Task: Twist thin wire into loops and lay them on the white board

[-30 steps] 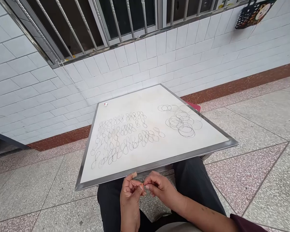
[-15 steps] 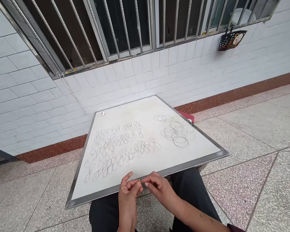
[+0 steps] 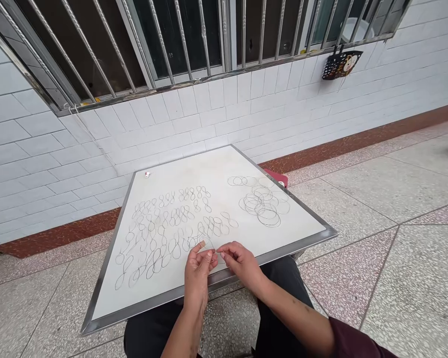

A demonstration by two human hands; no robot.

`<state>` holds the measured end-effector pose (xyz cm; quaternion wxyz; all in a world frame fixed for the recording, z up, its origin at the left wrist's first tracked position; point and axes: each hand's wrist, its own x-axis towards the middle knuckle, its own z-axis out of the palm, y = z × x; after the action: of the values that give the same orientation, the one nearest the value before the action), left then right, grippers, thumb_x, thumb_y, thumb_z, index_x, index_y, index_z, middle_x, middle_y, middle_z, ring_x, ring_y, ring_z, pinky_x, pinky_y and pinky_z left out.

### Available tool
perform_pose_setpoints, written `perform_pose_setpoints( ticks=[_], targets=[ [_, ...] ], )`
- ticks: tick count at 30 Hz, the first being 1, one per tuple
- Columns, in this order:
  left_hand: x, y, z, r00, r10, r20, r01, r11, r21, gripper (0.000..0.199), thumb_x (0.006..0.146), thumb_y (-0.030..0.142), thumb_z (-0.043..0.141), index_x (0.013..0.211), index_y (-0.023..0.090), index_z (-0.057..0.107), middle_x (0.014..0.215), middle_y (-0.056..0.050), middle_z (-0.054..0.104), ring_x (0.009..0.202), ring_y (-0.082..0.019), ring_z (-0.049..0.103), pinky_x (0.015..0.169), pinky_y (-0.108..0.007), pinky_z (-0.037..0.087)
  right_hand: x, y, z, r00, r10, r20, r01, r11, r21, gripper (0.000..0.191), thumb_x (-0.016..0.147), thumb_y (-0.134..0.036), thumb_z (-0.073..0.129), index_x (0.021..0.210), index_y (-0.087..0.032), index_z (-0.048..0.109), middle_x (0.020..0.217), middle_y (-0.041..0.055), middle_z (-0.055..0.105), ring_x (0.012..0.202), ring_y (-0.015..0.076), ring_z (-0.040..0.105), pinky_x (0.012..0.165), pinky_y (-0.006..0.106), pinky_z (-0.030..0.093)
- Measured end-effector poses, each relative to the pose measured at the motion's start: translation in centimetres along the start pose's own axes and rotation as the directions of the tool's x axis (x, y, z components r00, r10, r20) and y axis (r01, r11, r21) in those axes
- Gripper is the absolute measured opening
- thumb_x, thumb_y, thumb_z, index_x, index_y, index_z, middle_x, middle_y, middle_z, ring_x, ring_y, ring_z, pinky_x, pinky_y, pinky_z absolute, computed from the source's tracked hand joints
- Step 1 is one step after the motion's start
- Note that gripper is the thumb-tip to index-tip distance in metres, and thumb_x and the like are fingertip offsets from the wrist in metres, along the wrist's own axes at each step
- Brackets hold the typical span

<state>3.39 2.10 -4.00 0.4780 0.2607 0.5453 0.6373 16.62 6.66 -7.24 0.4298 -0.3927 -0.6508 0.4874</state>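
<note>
Above the near edge of a white table (image 3: 194, 171) with a grey metal rim, my left hand (image 3: 198, 268) and my right hand (image 3: 239, 261) meet fingertip to fingertip. A thin wire (image 3: 211, 242) is pinched between them, its far part rising over the tabletop. My left thumb and index finger are closed on it, and my right thumb and index finger are closed on it from the right. Rows of thin figure-eight loops (image 3: 181, 214) cover the left and middle of the table. Round wire rings (image 3: 268, 216) overlap in a pile on the right side.
A small white and red item (image 3: 147, 174) lies at the table's far left corner. Beyond the table stands a white tiled wall (image 3: 209, 109) with a barred window. A black basket (image 3: 339, 64) hangs from the bars. Behind the right edge is a red stool (image 3: 278, 177).
Both hands have moved up and slightly away from me, over the table's near edge, still pinching the wire. The whole view has shifted a little.
</note>
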Motion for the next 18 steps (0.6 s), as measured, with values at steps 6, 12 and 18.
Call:
perform_pose_setpoints(
  ticks=[6, 12, 18],
  targets=[
    [0.3, 0.3, -2.3, 0.991, 0.11, -0.079, -0.091, 0.972, 0.215, 0.054, 0.074, 0.05, 0.073, 0.116, 0.017, 0.061, 0.099, -0.011, 0.07, 0.083, -0.021, 0.067, 0.065, -0.03, 0.052, 3.8, 0.8, -1.4, 0.997, 0.037, -0.071, -0.041, 0.998, -0.054, 0.02, 0.086, -0.03, 0.053, 0.095, -0.022, 0.069, 0.08, 0.0012, 0.053, 0.065, 0.0138, 0.053, 0.063, 0.028, 0.047],
    [2.2, -1.4, -8.2, 0.904, 0.323, -0.281, -0.127, 0.828, 0.546, 0.056, 0.077, 0.062, 0.059, 0.113, 0.02, 0.065, 0.093, -0.009, 0.073, 0.097, -0.029, 0.066, 0.079, -0.039, 0.053, 12.1, 1.9, -3.4, 0.974, 0.189, -0.124, -0.203, 0.972, -0.116, 0.021, 0.088, -0.024, 0.049, 0.097, -0.022, 0.067, 0.087, 0.0019, 0.058, 0.066, 0.0126, 0.057, 0.059, 0.024, 0.048],
    [3.3, -3.5, -10.1, 0.855, 0.404, -0.325, -0.148, 0.79, 0.595, 0.059, 0.076, 0.066, 0.056, 0.111, 0.019, 0.066, 0.09, -0.009, 0.073, 0.094, -0.029, 0.068, 0.082, -0.041, 0.054, 18.0, 3.4, -4.3, 0.945, 0.3, -0.131, -0.317, 0.938, -0.141, 0.018, 0.087, -0.016, 0.049, 0.094, -0.019, 0.066, 0.068, 0.001, 0.06, 0.057, 0.0135, 0.059, 0.052, 0.023, 0.043]
  ],
)
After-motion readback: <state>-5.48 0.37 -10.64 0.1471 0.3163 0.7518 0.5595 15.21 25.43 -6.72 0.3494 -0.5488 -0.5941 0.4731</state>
